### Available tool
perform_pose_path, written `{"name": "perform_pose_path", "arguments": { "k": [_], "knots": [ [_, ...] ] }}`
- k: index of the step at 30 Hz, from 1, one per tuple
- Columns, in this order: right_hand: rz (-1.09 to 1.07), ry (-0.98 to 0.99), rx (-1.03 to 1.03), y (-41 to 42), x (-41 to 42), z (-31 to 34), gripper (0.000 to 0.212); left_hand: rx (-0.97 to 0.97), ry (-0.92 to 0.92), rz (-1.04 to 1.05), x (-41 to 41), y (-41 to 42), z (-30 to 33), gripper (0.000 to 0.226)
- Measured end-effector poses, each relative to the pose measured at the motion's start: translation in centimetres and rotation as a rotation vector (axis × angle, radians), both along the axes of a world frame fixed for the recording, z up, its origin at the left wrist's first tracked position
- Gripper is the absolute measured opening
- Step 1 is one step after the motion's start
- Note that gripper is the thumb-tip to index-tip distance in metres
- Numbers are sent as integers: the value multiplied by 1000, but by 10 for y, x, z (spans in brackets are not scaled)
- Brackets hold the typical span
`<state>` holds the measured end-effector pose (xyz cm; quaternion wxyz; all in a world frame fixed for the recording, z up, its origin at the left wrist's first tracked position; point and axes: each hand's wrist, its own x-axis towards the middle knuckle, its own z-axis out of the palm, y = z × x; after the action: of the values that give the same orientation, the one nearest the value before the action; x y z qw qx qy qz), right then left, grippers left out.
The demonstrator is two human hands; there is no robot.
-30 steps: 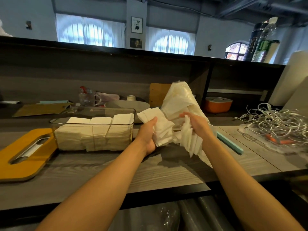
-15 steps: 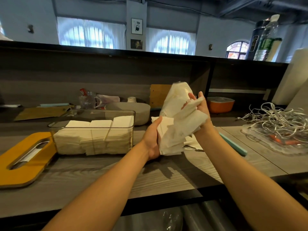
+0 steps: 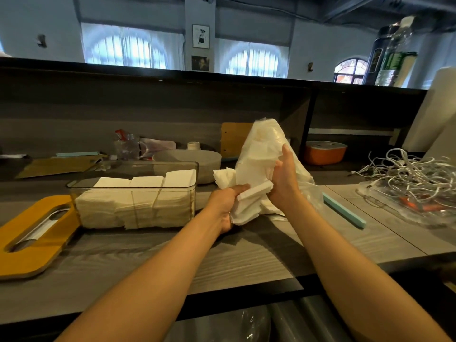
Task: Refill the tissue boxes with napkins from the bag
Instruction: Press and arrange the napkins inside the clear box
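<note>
- The left hand (image 3: 225,206) is gripping a wad of napkins (image 3: 249,206); the right hand (image 3: 283,178) is clasping the bag (image 3: 261,149), standing right of the box (image 3: 134,193).
- Step in hand, seemingly: pulling napkins out of the bag.
- The box, lid (image 3: 32,233) off on the worktop (image 3: 172,262), is sitting part-filled.
- Next move probably calls for squaring the wad before carrying it left into the box.

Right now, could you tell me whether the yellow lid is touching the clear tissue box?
Cannot tell. In the head view the yellow lid lies beside the clear tissue box, and their edges overlap at the box's near left corner, so neither contact nor a gap shows plainly.
</note>
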<state>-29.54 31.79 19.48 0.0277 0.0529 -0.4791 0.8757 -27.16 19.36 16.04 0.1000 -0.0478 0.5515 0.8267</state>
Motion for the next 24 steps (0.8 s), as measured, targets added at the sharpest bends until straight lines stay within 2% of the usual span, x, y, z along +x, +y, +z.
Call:
{"name": "perform_pose_path", "arguments": {
  "k": [2,5,8,11,14,20,24],
  "knots": [
    [12,37,105,3,0,2,56,15,8,32,-1,-4,1,28],
    [13,82,306,5,4,2,43,31,30,57,1,-7,2,34],
    [58,91,461,5,9,2,36,4,38,60,4,-7,4,27],
    [162,114,448,8,10,2,42,36,22,86,4,-10,5,20],
    [162,134,523,7,8,0,45,47,28,110,1,-13,4,21],
    [-159,90,588,7,2,-2,27,-69,116,48,4,-6,3,36],
    [-282,15,375,11,0,1,31,59,3,-29,10,-7,7,34]
  ]
}}
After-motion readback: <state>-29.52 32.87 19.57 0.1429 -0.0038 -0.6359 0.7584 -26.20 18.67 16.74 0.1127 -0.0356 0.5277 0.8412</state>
